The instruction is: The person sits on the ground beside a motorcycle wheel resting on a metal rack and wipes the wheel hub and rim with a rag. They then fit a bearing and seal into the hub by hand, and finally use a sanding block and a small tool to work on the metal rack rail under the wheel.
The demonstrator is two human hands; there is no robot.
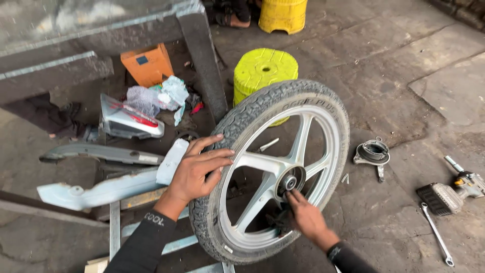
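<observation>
Scene: a person crouches over a motorcycle wheel (275, 167) on a stained concrete workshop floor (394, 65), seen from above.
Wheel: stands nearly upright between the two hands, with a dark treaded tyre on a silver spoked alloy rim.
Left hand (198, 169): spread wide and flat over the tyre tread at the wheel's near edge, bracing it; it grips nothing else.
Right hand (305, 217): fingers (293, 198) reach into the hub (289, 182) at the centre of the wheel; whether they pinch anything there cannot be told (a dark patch just below the hand may be a rag).
Step in hand: by the look of it, work at the hub, with the wheel steadied.
Next move calls for: a firm left-hand brace, so the wheel neither rolls nor tips while the fingers work the hub.
Beyond the right hand: a round metal brake plate (372, 152) lies flat on the floor.
Further out on that side: a cordless power tool (449, 192) and a long spanner (437, 235).
Beyond the wheel: a yellow-green plastic stool (263, 68).
Beside the left hand: pale body panels (101, 189) on a metal frame.
</observation>
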